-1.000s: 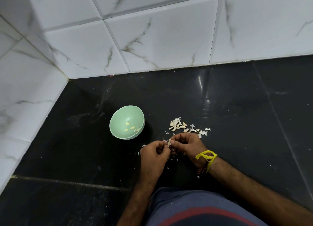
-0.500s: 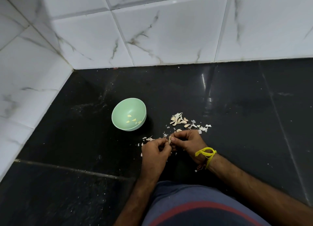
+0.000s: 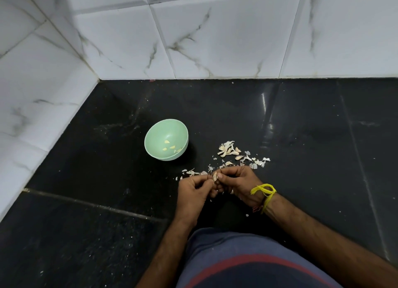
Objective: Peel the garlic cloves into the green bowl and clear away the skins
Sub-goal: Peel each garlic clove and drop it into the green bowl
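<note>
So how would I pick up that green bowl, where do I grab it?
Grab the green bowl by its rim, coming from the left side. It sits upright with its mouth open, its rounded wall gives little to hold, and the peeled cloves lie low inside, towards the right. Both hands are busy with a clove.

Dim, even light is seen; glare streaks the black floor (image 3: 267, 115), and straight tile lines are bent by wide-angle distortion.

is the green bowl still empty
No, the green bowl already holds a few pale peeled garlic cloves lying on its inner wall.
</note>
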{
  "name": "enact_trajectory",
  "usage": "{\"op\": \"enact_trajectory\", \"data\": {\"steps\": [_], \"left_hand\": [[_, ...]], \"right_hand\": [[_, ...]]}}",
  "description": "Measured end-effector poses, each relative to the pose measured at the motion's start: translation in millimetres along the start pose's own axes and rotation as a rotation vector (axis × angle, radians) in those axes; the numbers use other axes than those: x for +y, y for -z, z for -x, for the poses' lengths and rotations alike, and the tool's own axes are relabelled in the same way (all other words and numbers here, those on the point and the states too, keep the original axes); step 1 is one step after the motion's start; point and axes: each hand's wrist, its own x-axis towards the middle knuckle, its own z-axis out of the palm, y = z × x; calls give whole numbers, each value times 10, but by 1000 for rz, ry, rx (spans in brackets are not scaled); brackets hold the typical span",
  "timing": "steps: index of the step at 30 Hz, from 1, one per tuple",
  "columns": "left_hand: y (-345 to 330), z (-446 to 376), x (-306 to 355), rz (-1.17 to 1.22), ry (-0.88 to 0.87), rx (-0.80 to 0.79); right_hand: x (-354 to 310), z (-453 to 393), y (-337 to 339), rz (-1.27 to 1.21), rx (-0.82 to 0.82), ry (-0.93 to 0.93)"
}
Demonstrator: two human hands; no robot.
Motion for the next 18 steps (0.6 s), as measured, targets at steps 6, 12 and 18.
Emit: {"op": "enact_trajectory", "data": {"steps": [6, 12, 18], "left_hand": [[76, -12, -67, 26, -35, -3], [84, -19, -88, 118, -49, -2], [-6, -17, -111, 103, -55, 49]], "right_hand": [[-41, -27, 0, 49, 18, -32], [-57, -20, -15, 50, -6, -17], [-78, 7, -51, 117, 12, 32]]}}
